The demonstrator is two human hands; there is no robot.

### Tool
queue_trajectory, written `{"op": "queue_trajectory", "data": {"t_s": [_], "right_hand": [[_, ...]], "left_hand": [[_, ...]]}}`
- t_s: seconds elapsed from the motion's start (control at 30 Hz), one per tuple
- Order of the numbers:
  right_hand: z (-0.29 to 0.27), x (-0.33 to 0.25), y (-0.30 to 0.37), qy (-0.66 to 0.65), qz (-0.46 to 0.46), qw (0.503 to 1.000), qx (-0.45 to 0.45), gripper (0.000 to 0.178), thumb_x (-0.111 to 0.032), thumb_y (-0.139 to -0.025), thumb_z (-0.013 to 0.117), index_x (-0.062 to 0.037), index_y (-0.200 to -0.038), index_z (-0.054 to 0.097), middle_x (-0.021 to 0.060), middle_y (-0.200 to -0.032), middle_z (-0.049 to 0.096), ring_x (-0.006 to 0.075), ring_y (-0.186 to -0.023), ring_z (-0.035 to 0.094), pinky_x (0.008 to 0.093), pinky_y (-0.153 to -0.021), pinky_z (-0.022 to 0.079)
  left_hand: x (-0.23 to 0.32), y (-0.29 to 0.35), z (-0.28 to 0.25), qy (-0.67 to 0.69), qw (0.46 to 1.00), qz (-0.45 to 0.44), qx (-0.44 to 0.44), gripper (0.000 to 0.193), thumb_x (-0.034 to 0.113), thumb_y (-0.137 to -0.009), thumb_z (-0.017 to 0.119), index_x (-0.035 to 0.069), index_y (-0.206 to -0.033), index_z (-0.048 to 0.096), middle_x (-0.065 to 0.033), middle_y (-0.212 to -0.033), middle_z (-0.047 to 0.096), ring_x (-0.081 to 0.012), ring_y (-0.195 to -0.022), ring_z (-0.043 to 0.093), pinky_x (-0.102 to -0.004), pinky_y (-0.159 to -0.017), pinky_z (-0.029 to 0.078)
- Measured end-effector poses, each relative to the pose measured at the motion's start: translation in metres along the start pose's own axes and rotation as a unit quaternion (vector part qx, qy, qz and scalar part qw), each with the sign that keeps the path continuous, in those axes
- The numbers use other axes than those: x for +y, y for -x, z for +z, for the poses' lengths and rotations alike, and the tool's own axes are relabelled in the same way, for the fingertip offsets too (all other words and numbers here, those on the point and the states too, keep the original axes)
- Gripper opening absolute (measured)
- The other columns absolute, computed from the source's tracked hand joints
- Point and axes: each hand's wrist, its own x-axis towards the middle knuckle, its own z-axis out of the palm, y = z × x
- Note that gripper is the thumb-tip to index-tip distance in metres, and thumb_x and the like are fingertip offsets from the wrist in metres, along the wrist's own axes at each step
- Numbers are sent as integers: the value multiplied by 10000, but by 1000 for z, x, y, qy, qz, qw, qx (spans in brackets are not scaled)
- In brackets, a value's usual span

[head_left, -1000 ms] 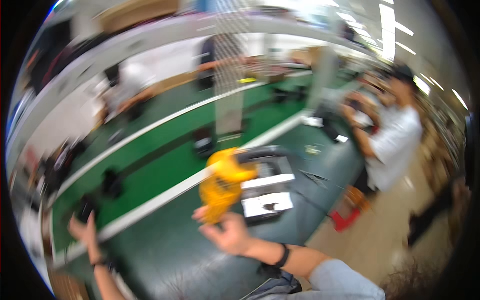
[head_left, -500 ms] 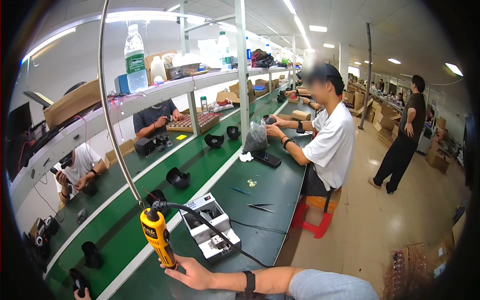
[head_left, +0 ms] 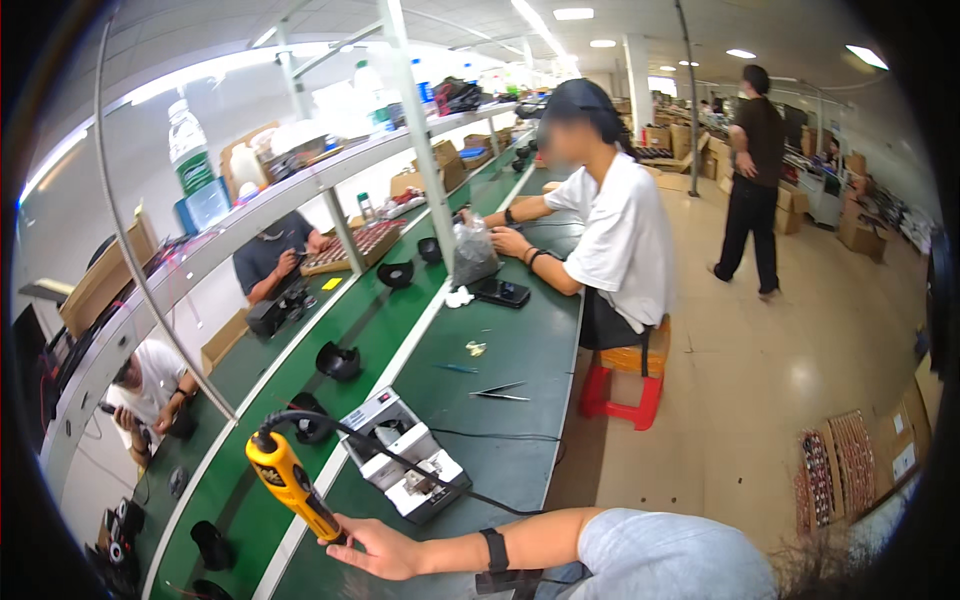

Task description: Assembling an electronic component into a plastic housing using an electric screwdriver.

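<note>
My right hand [head_left: 378, 548] is closed around the lower end of a yellow electric screwdriver [head_left: 285, 478], which leans up to the left over the bench edge. A black cable runs from its top across a white and dark screw feeder box [head_left: 385, 405] standing just beyond my hand. My left hand is out of view. At the lower left edge, part of a black curved housing [head_left: 208, 590] shows, and another black housing [head_left: 210, 545] sits on the green belt near it.
Several black housings, one being this cup-shaped shell [head_left: 338, 361], lie along the green conveyor belt [head_left: 275, 385]. Tweezers [head_left: 500, 392] and a phone [head_left: 502, 292] rest on the bench. A co-worker [head_left: 625, 215] sits ahead; others work across the belt. A metal rod [head_left: 150, 290] rises at left.
The view has swung right, shifting the scene leftward. The screwdriver in my right hand tilts further left and is off the hanging rod's end. My left hand has left the view.
</note>
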Motion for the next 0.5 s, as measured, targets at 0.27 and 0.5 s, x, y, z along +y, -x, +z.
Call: {"op": "queue_trajectory", "data": {"t_s": [0.27,0.5], "right_hand": [[4,1,-2,13,-8,1000,4,503,-307,-1072,564,12,-1445,453,65,-845,548,160,-733,489,314,-683,461],[-13,-14,39,202,-75,965,151,676,-299,-1039,582,19,-1562,296,252,-1277,597,391,-1142,594,439,-1037,462]], "left_hand": [[162,65,16,39,971,34,-234,451,262,-724,954,30,-1013,696,-177,-1111,672,-271,-1005,662,-390,-886,546],[234,105,54,74,949,121,-281,416,275,-791,906,41,-1059,690,-176,-1109,675,-250,-1000,660,-377,-890,544]]}}
